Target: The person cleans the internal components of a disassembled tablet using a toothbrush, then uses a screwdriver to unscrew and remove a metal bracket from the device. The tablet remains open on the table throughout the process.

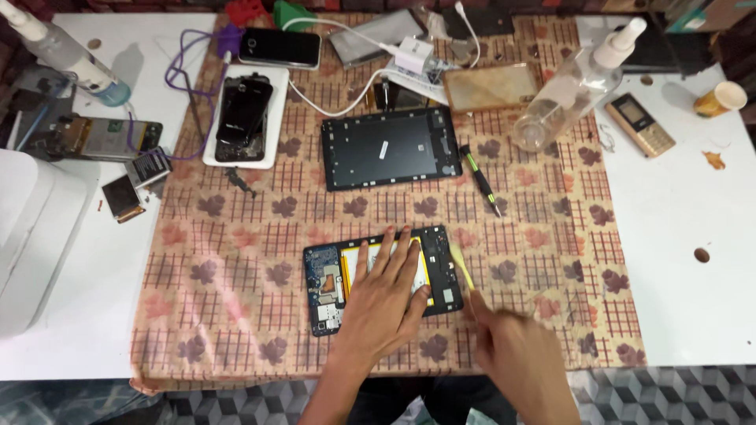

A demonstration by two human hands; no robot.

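On the patterned cloth, near its front edge, lies an opened tablet: dark rectangular frame, blue circuit board, flat yellow-edged battery. Left hand presses flat on it, fingers spread. Blurred right hand pinches a thin yellow pry tool at the tablet's right edge.

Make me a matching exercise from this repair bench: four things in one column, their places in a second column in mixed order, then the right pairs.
Things:
1. opened tablet
2. black back cover
3. screwdriver
4. paper cup

Places:
A. far right on the white table, near the back
B. under the flat left hand
C. middle of the patterned cloth, beyond the hands
D. just right of the black cover, tip pointing toward the person

Pairs: 1-B, 2-C, 3-D, 4-A

The right hand is blurred beside the tablet's right edge, with a thin yellow tool at the edge.
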